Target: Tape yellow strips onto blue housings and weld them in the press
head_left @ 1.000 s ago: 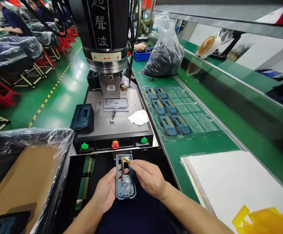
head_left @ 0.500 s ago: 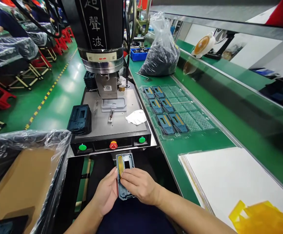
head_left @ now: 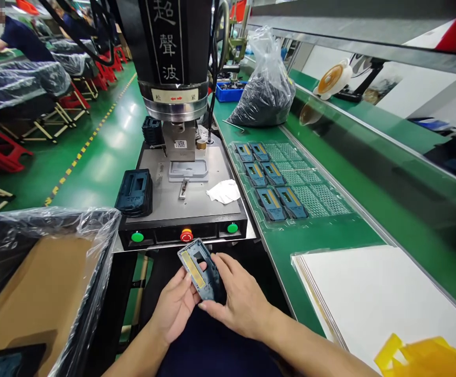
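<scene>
A dark blue-grey plastic housing (head_left: 211,280) with a rectangular window is tilted over my lap, its inner side facing up. Along its left side runs a yellow strip (head_left: 193,269). My left hand (head_left: 178,303) grips the housing's left edge, fingertips reaching beneath it. My right hand (head_left: 239,296) is closed around the right side, thumb at the near end and fingers along the far edge. Just beyond the hands is the front panel of a press (head_left: 176,57), with a red stop button (head_left: 186,235) and two green buttons. A grey fixture (head_left: 188,169) lies under the press head.
Stacked housings (head_left: 134,192) stand on the press's left side; a white cloth (head_left: 224,192) lies right. A clear tray (head_left: 318,201) holds several housings. White sheets (head_left: 354,283) carry yellow film pieces (head_left: 424,356). A plastic-lined box (head_left: 47,283) is at left, a filled bag (head_left: 267,89) behind.
The housing has turned and tilted, its top swinging left. My right hand has moved from pressing on the yellow strip to gripping the housing's right side. The view has shifted slightly.
</scene>
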Available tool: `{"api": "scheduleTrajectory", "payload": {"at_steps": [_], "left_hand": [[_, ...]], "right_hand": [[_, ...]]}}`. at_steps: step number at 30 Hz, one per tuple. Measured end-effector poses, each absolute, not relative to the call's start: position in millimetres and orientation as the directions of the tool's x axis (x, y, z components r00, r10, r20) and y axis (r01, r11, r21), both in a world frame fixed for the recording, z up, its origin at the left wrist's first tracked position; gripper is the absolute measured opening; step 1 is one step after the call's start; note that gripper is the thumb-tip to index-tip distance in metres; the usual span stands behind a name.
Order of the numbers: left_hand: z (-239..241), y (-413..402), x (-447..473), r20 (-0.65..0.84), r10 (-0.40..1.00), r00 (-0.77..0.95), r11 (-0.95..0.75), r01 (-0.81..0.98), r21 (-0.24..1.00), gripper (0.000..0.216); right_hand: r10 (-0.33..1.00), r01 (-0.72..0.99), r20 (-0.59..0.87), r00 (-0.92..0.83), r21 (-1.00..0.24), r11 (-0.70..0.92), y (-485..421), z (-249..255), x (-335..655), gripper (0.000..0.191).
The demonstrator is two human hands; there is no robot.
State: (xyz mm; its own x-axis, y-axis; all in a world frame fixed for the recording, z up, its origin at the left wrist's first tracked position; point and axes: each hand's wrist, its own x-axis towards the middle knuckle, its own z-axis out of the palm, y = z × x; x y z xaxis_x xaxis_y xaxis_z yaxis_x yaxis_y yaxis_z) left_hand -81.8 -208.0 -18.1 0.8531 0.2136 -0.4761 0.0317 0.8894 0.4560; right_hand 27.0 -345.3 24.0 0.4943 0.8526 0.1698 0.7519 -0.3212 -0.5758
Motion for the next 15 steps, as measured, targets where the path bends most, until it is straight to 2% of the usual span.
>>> {"api": "scheduleTrajectory", "payload": {"at_steps": [3, 5, 7, 11, 15], "left_hand": [[-15.4, -207.5, -80.9, -0.422, 0.231, 0.877, 0.885, -0.009, 0.465, 0.052], [-14.1, -206.8, -80.7, -0.393, 0.244, 0.886, 0.881, -0.033, 0.472, 0.055], [-14.5, -205.2, -81.9, -0.381, 0.252, 0.889, 0.872, -0.038, 0.489, 0.052], [-21.7, -198.9, -88.5, -0.429, 0.261, 0.865, 0.845, 0.010, 0.535, 0.044], [-36.5, -188.9, -96.7, -0.492, 0.251, 0.834, 0.841, 0.063, 0.537, 0.051]], "right_hand": [[0.858, 0.704, -0.040, 0.512, -0.553, -0.446, -342.8, 29.3, 25.7, 0.084], [0.865, 0.709, -0.081, 0.496, -0.538, -0.457, -339.8, 30.8, 30.6, 0.080], [0.888, 0.740, -0.054, 0.456, -0.532, -0.412, -334.6, 33.3, 45.0, 0.078], [0.914, 0.822, 0.088, 0.396, -0.478, -0.310, -310.0, 44.9, 108.3, 0.081], [0.911, 0.870, 0.157, 0.380, -0.396, -0.295, -264.1, 59.6, 193.0, 0.082]]}}
